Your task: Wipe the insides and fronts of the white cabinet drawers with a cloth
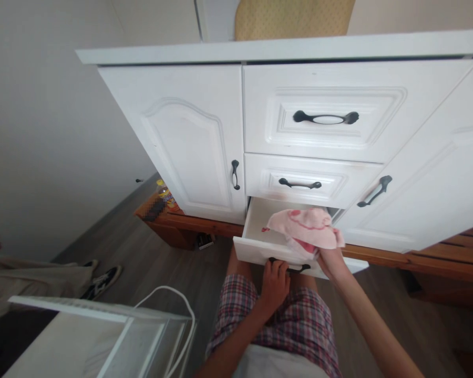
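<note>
loosely crumpled cloth (305,227), boxy wht drwr (253,251)

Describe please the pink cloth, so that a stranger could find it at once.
Find the white cabinet and, in its middle column, the pulled-out drawer. Over this drawer, the right hand grips the pink cloth. Unlike the white cabinet around it, it is limp and pink, with reddish patches.

Low bench (429,262), brown wood: white cabinet (191,157) upon it; left end, yellow-capped bottle (167,196), blurred dark item (154,209). Floor (142,265), grey planks: dark shoes (107,279), left.
</note>
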`<state>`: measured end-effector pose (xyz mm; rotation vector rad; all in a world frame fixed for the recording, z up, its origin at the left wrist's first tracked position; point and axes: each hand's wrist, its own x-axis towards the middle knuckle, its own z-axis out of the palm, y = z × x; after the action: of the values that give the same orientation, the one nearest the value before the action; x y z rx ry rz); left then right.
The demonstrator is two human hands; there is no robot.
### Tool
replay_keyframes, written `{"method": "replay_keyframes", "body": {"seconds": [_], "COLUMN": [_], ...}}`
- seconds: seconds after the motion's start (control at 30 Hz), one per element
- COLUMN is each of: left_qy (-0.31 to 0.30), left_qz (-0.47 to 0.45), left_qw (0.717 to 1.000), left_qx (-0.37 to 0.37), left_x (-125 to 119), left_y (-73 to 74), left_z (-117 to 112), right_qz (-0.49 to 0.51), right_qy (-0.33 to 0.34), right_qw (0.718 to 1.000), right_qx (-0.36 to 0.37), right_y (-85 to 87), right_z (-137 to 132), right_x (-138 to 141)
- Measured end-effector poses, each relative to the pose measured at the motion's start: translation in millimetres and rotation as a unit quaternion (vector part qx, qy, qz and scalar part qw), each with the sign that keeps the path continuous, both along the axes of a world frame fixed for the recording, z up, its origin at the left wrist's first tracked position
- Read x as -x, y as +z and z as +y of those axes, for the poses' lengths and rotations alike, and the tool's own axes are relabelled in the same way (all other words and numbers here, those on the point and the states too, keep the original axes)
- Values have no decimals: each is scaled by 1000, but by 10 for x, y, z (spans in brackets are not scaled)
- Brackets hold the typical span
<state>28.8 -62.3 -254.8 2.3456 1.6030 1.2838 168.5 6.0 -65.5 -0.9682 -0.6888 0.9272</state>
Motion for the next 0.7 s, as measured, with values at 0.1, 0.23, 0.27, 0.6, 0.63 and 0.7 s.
{"method": "replay_keyframes", "body": {"seconds": [0.1,0.23,0.27,0.6,0.63,0.7], "left_qy": [-12,-40,-46,-85,-87,-93], "left_qz": [9,19,20,34,35,37], "left_qw": [1000,999,999,995,995,994], "left_qx": [8,17,19,37,39,45], "left_x": [19,48,53,75,73,70], "left_y": [80,188,213,421,443,485], "left_z": [236,571,649,1333,1396,1515], "right_qz": [48,46,41,77,77,90], "right_qy": [-73,-130,-148,-255,-254,-253], "right_qw": [996,990,988,957,956,953], "right_qx": [12,28,34,117,122,138], "right_y": [32,-30,-87,-800,-850,-930], "right_z": [-281,-572,-631,-1001,-1009,-998], "right_x": [-157,-472,-559,-1149,-1184,-1232]}}
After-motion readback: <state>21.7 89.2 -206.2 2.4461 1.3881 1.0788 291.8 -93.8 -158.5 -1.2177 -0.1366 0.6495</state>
